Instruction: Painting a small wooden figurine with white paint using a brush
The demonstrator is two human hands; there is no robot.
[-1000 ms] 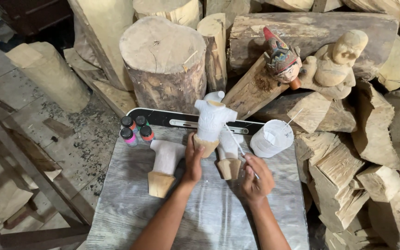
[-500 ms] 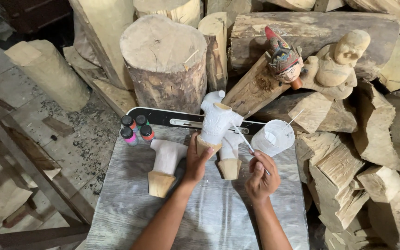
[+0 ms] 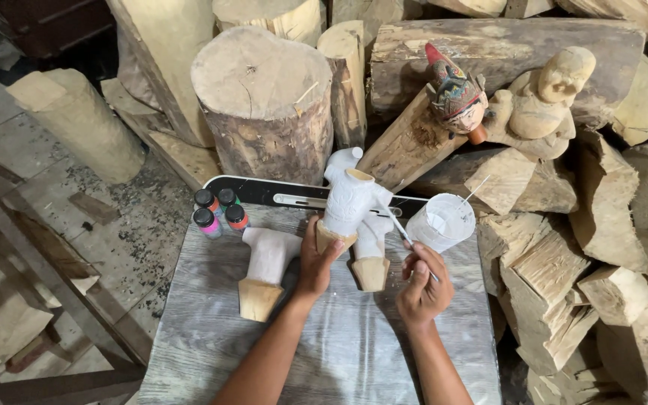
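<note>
The left hand (image 3: 316, 262) is clamped around the bare wooden base of a white-painted puppet torso (image 3: 348, 201), holding it up off the grey tabletop (image 3: 211, 337). The right hand (image 3: 423, 289) pinches a thin paintbrush (image 3: 399, 229), its tip against the torso's side. Between the hands stands a second white torso (image 3: 371, 251) (partly hidden behind the held one). Left of the left hand stands a third torso (image 3: 265, 262), with four small paint bottles (image 3: 219, 211) beyond it. Above the right hand sits a white paint cup (image 3: 440, 221).

brush tip (image 3: 381, 208) too small, forearms cut off
</note>
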